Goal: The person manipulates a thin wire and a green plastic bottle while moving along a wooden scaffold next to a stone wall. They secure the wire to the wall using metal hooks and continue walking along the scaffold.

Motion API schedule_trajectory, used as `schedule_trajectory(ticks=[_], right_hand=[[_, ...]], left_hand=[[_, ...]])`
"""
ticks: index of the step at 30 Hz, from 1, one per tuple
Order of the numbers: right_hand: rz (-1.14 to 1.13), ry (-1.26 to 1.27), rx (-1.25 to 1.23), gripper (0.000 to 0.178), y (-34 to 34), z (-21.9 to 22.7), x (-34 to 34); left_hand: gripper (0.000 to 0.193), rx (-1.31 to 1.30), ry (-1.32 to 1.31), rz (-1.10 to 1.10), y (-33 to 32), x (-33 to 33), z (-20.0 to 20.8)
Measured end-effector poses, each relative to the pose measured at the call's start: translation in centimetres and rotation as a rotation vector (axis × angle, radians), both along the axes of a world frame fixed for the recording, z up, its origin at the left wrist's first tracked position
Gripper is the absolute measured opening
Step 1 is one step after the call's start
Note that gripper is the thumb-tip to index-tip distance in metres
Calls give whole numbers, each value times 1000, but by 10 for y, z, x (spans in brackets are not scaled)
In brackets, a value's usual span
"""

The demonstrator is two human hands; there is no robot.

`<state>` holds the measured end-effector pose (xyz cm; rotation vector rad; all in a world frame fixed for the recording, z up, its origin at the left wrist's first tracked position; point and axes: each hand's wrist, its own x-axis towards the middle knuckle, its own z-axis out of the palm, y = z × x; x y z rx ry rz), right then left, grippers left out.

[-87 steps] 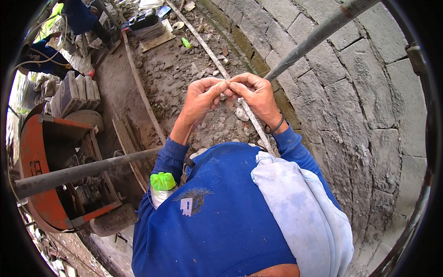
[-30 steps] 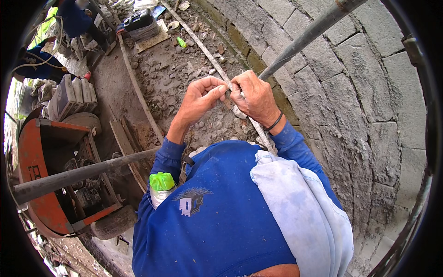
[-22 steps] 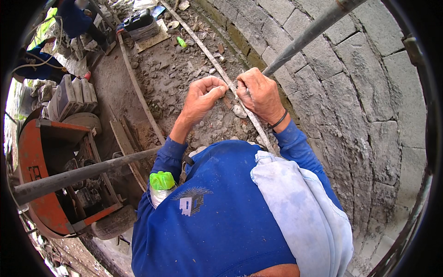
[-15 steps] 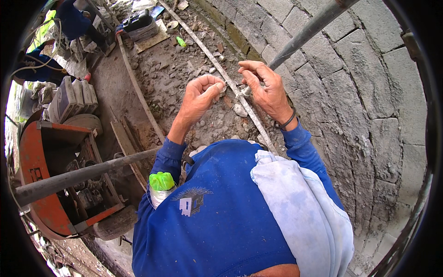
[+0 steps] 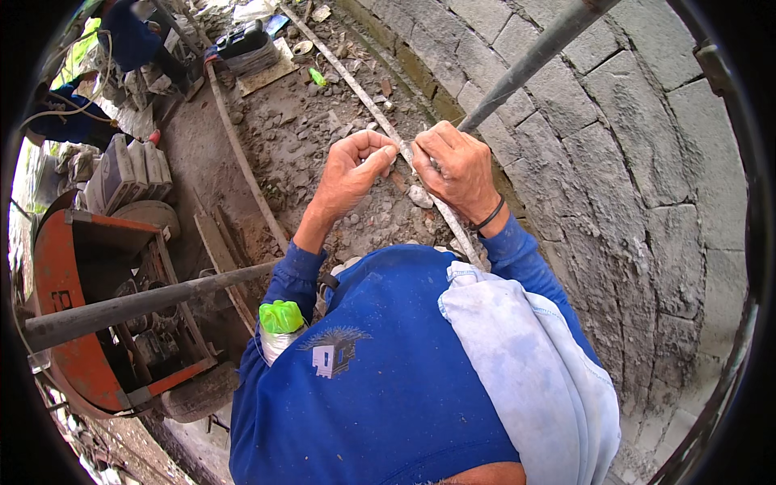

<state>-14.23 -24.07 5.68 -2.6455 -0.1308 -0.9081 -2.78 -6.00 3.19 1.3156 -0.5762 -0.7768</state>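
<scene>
Shifted leftward and curled since the earlier frame, the right hand (image 5: 458, 170) lies just right of the pale pole (image 5: 347, 82), contents hidden; the left hand (image 5: 349, 174) pinches thumb against forefinger, any held piece indistinct. Pole runs far to near between them. Handwork appears unfinished; what remains cannot be told.

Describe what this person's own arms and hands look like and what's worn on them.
The left hand and right hand are gloveless. Blue long sleeves, left sleeve and right sleeve, stop short of the wrists. A thin dark band circles the right wrist.
</scene>
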Motion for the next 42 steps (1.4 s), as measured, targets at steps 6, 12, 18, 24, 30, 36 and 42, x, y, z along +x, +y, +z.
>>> schedule_trajectory(ticks=[6,12,18,24,30,36,42], right_hand=[[33,29,68,11,7,5,-2],[17,23,-3,12,5,-9,2],[0,-22,-51,13,7,-5,1],[0,-10,-94,13,7,-9,3],[56,103,-257,15,2,-5,1],[169,315,-362,18,-12,-3,6],[161,290,-330,16,-23,16,9]], left_hand=[[14,-13,-13,-2,-1,1,-3],[15,-19,-95,-21,-1,3,-15],[16,-34,-69,-5,0,0,-11],[15,-7,-53,-18,0,1,-9],[15,1,-88,4,-4,-1,-18],[14,131,-253,-55,-4,-4,-21],[17,124,-300,-7,-9,-13,-9]])
